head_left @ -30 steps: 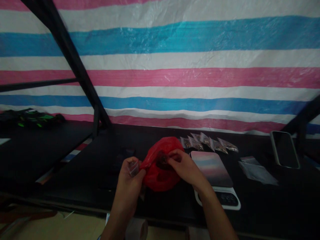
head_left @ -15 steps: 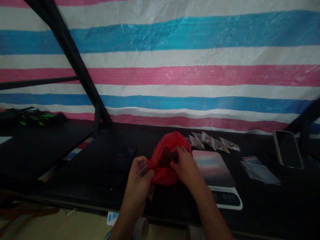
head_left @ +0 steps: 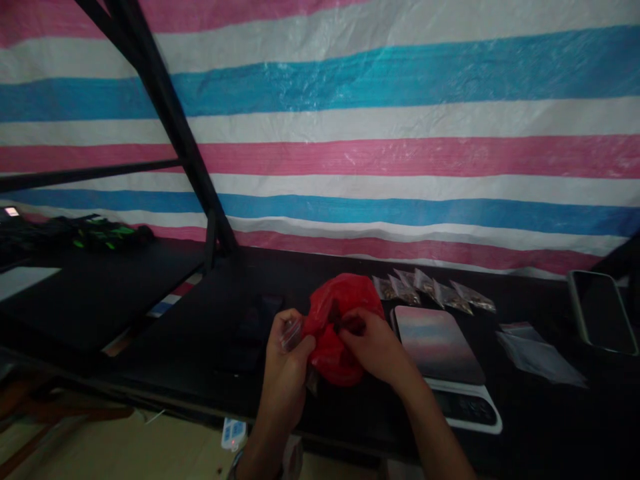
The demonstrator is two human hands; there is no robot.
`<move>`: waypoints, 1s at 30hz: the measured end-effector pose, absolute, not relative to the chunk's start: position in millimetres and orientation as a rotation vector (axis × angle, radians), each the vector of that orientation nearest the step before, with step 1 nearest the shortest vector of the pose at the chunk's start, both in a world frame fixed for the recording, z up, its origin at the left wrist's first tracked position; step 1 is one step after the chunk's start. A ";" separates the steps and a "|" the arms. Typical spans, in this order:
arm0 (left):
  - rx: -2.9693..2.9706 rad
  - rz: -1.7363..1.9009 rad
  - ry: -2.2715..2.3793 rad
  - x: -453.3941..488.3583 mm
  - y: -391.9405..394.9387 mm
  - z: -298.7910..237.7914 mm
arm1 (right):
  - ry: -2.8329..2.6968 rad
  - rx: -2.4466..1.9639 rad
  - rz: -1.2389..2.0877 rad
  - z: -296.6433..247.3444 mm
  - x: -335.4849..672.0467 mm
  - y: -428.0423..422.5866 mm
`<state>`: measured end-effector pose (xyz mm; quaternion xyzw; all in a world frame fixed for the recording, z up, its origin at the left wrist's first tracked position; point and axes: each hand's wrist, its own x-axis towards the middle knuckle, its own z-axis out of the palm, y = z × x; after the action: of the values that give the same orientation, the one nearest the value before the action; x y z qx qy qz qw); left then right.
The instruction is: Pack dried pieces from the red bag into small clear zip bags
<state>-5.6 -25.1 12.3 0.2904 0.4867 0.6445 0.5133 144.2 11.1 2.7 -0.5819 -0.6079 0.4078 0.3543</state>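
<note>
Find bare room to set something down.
Black tabletop looks bare left of the dark flat rectangular object, and right of the silver-topped white scale, nearer than the flat clear plastic bags. Crowded: the middle, left hand and right hand at the red plastic bag; behind the scale, small filled clear bags.

On the right hand [head_left: 369, 341], the fingertips [head_left: 346, 335] blur into the dark mouth of the red bag [head_left: 345, 293], whose contents are hidden. The left hand [head_left: 290, 357] covers most of a small clear bag [head_left: 290, 335]. Beside the right hand, the forearm [head_left: 429, 423] hides a corner of the scale [head_left: 440, 341]; beyond that hand, the sachets' [head_left: 453, 299] contents are too small to tell. Far left of the left hand, blurred dark objects [head_left: 20, 237] are cut off by the edge
</note>
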 end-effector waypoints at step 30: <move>1.454 1.488 1.539 -23.6 -22.4 4.8 | -1.736 -1.235 0.676 65.7 115.6 -24.0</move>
<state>-23.6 -22.4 4.8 0.5405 0.5722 0.5531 0.2731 115.6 -24.0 65.7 -0.4967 -0.6982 0.2721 0.4379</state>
